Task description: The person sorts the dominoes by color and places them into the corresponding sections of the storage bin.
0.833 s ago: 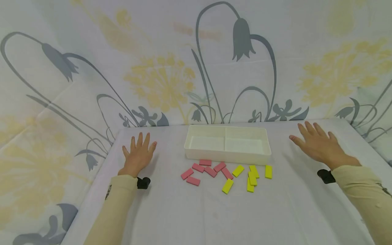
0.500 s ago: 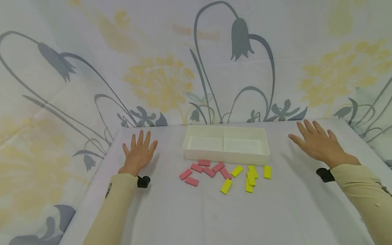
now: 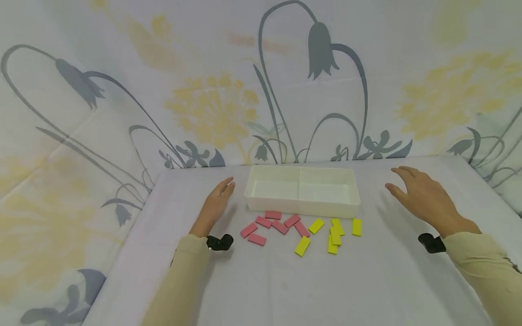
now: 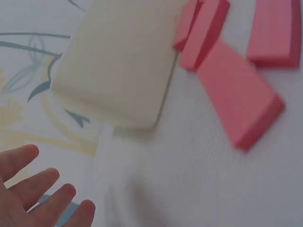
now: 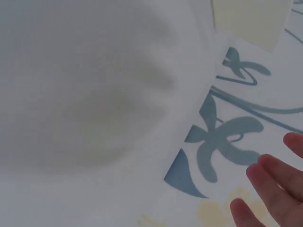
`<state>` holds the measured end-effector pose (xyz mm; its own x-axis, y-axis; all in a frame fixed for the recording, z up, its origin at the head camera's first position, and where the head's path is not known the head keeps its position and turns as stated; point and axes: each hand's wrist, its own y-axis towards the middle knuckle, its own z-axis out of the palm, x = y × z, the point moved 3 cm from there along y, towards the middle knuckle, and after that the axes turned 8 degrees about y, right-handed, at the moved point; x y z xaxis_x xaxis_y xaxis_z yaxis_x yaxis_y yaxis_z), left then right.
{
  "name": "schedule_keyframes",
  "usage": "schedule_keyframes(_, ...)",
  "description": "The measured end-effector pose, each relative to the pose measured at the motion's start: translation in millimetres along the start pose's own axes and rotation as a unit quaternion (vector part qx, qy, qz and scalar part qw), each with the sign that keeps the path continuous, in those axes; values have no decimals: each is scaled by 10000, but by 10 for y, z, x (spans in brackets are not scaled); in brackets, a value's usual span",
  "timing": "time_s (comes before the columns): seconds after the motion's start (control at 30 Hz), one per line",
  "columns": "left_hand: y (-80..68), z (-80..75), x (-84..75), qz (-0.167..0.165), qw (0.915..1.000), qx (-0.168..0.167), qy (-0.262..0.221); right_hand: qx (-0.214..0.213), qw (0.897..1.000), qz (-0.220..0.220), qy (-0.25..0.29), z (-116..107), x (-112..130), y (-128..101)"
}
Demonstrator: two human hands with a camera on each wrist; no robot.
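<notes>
The left hand (image 3: 215,203) is turned on its edge with the fingers straight and together, holding nothing; the fingertips lie just beside the left end of the white tray (image 3: 302,207). In the left wrist view the fingers (image 4: 35,191) are extended and free of any object. The right hand (image 3: 422,197) is raised over the table (image 3: 285,280), well to the right of the tray, with relaxed, slightly bent fingers and nothing in its grasp.

The tray stands at the far middle of the table. A central divider splits it into a left and a right compartment. Both compartments are bare.

In front of the tray, on the table cover, lie two loose groups of flat rectangular blocks. The pink blocks (image 3: 272,224) lie before the left compartment; several touch or overlap one another. The yellow blocks (image 3: 334,233) lie before the right compartment; one yellow block (image 3: 302,246) lies nearest the person, slightly apart from the rest. The nearest pink block is just to the right of the left wrist.

A floral cloth (image 3: 212,104) with grey and yellow flower prints hangs behind the table. Nothing lies between either hand and the blocks.
</notes>
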<state>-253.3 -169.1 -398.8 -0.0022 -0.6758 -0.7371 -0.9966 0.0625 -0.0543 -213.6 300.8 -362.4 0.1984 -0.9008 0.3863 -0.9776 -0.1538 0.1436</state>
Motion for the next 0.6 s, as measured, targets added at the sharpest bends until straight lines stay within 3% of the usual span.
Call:
schedule_keyframes(0.13, 31, 205, -65, -24, 9907, 103, -1358, -158, 9988, -120, 438, 61, 96, -87)
schedule_keyframes(0.23, 57, 337, -65, -6, 9797, 134, -2000, -397, 9968, -248, 651, 119, 187, -160)
schedule_keyframes(0.43, 69, 511, -30, -36, 9788, 268, -2032, -686, 9910, -428, 1063, 283, 400, -284)
schedule_keyframes(0.6, 73, 555, -66, 58, 9801, 275, -1968, -215, 9893, -498, 1357, 425, 544, -341)
